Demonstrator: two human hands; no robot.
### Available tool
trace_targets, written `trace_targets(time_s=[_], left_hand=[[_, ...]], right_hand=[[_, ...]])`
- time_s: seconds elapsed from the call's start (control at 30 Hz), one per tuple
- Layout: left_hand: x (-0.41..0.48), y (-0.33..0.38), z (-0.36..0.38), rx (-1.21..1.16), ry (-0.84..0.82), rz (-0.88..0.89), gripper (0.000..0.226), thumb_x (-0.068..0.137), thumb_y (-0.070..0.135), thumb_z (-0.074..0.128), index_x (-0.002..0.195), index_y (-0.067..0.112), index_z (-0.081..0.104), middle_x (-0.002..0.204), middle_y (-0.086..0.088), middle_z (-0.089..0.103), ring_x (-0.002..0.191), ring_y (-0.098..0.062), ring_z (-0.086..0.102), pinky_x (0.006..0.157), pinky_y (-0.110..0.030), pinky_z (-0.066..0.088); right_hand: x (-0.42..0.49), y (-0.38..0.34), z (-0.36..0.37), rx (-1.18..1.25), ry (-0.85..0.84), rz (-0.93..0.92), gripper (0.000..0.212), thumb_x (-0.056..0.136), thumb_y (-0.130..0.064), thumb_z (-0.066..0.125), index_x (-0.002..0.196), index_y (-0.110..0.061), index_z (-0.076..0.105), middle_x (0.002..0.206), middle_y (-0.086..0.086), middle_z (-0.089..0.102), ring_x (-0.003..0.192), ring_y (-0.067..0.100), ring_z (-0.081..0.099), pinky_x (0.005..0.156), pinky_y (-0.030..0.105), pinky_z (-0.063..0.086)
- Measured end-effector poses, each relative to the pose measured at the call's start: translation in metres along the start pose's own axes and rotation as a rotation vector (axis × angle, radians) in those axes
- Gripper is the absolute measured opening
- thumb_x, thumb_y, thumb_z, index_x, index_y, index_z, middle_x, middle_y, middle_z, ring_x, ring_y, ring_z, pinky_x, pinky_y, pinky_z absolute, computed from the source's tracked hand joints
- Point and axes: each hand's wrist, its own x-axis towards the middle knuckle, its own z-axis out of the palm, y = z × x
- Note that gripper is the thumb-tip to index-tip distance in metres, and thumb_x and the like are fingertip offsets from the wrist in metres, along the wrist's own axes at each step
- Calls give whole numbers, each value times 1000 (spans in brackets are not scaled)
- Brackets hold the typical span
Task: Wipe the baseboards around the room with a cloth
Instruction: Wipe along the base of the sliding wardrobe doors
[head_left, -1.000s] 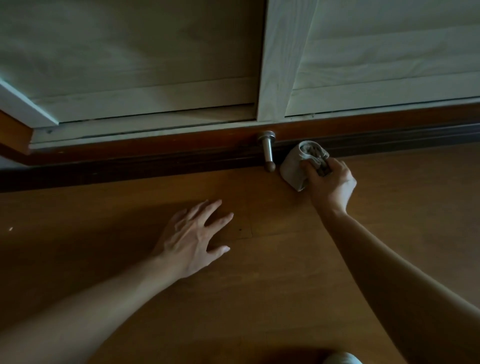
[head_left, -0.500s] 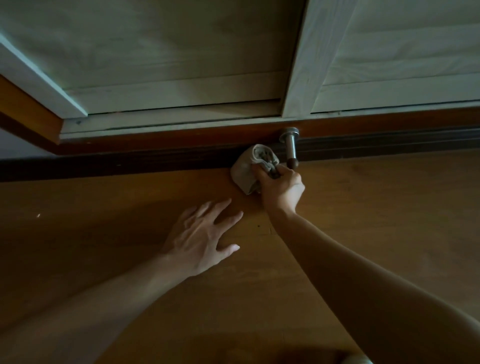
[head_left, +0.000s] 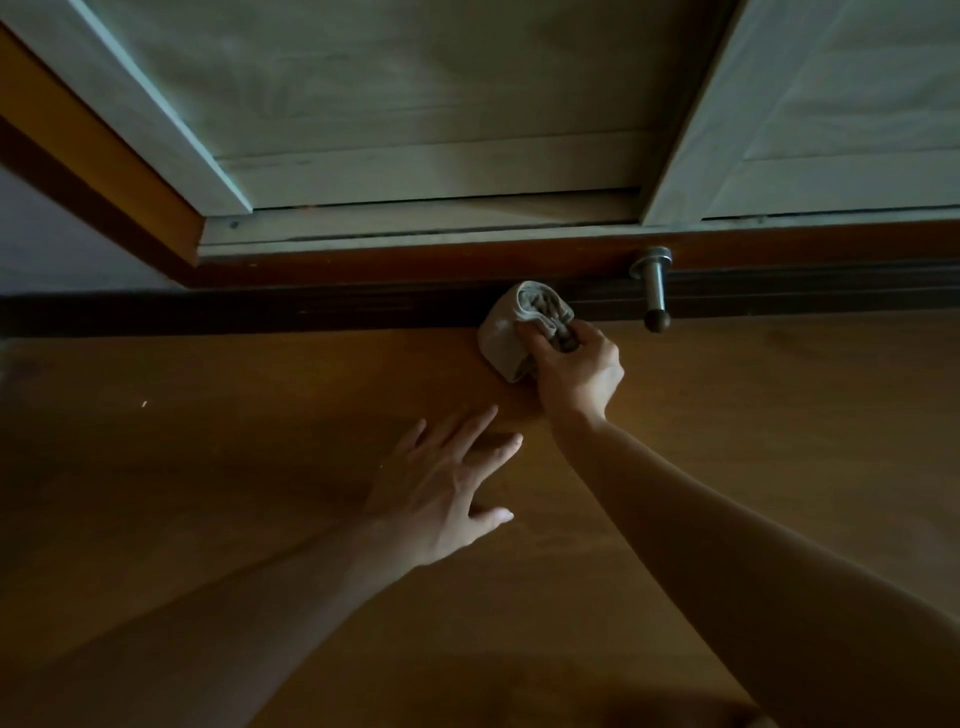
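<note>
My right hand (head_left: 579, 374) grasps the cloth (head_left: 511, 332) against the baseboard (head_left: 311, 312), just left of the doorstop (head_left: 653, 291); my left hand (head_left: 441, 499) lies flat, fingers spread, on the floor (head_left: 208, 467), farther from the doorstop.

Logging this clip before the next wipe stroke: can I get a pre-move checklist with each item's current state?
1. Right hand grips the bunched cloth: ok.
2. Cloth against the dark baseboard: ok.
3. Left hand flat on the wooden floor, bracing: ok.
4. Metal doorstop apart from cloth, on its right: ok.
5. Baseboard leftward free of obstacles: ok.
6. Dust left on baseboard: cannot tell, too dark.
</note>
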Motion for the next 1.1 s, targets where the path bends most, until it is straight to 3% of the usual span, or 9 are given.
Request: trace_targets(time_s=[0.07,0.2,0.3,0.53,0.67,0.87,1.1], left_hand=[[2,-1,0,9,13,26,82,93,73,40,156,48,-5,168,6,-15,155,-18,-4,126,-47,6],[21,4,-7,22,20,79,81,94,72,40,157,47,-3,169,4,-13,155,-20,-5,126,-47,6],[40,12,-11,33,25,131,80,94,72,40,158,46,-1,169,4,-12,155,-20,-4,126,-47,6],[62,42,-26,34,44,183,79,95,70,41,158,45,1,169,4,-12,156,-20,-3,125,-46,7],[75,64,-21,34,4,182,79,96,69,42,159,45,1,169,4,-15,155,-19,-7,126,-46,7],[98,112,-24,34,-6,159,80,96,67,44,159,45,0,168,5,-17,155,-18,-8,126,-45,7],[111,142,-29,29,-22,34,80,95,70,43,158,46,0,169,6,-13,155,-20,-1,124,-42,11]], right_hand=[[2,4,-8,28,19,27,37,74,-51,80,93,-20,74,87,-5,71,83,10,66,78,37,57],[22,13,-54,16,92,77,34,75,-49,82,95,-22,74,82,-8,70,78,6,66,69,28,57],[41,18,-90,-47,129,62,28,72,-47,84,82,-23,72,75,-7,68,73,13,65,63,34,57],[67,9,-145,-275,73,-103,41,73,-44,84,100,-16,74,93,-1,70,87,18,67,82,39,58],[77,13,-157,-339,38,-296,38,77,-35,83,104,-10,74,101,7,69,88,19,64,79,38,56],[85,26,-164,-286,9,-363,34,79,-45,79,92,-15,73,90,2,69,80,18,65,72,40,55],[106,45,-195,-238,28,-362,30,81,-42,79,91,-15,72,89,-3,67,78,11,61,66,25,47]])
